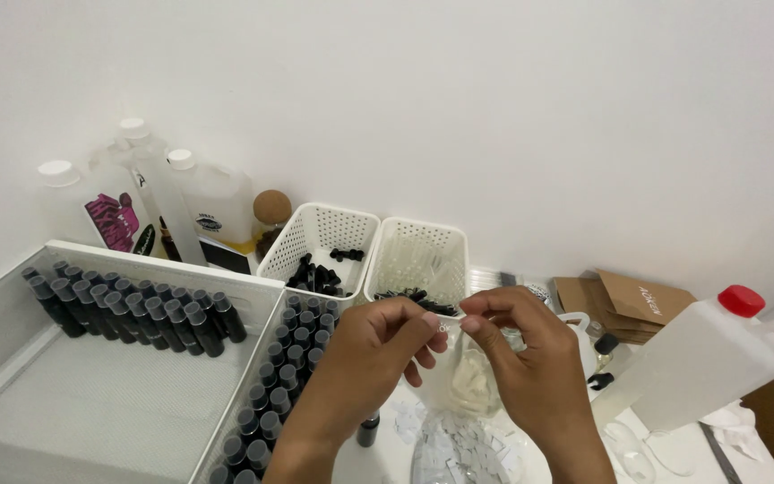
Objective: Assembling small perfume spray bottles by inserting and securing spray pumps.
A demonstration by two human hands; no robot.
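Note:
My left hand and my right hand meet in front of me, fingertips pinched together on a small clear plastic bag that hangs between them. Pale contents show in a clear bag just below my right thumb. Under my hands lies a heap of small white paper labels. A small dark bottle stands below my left wrist.
A large white tray at left holds rows of dark capped bottles. Two white perforated baskets stand behind my hands. Plastic jugs stand at back left. A red-capped white jug tilts at right, brown paper bags behind it.

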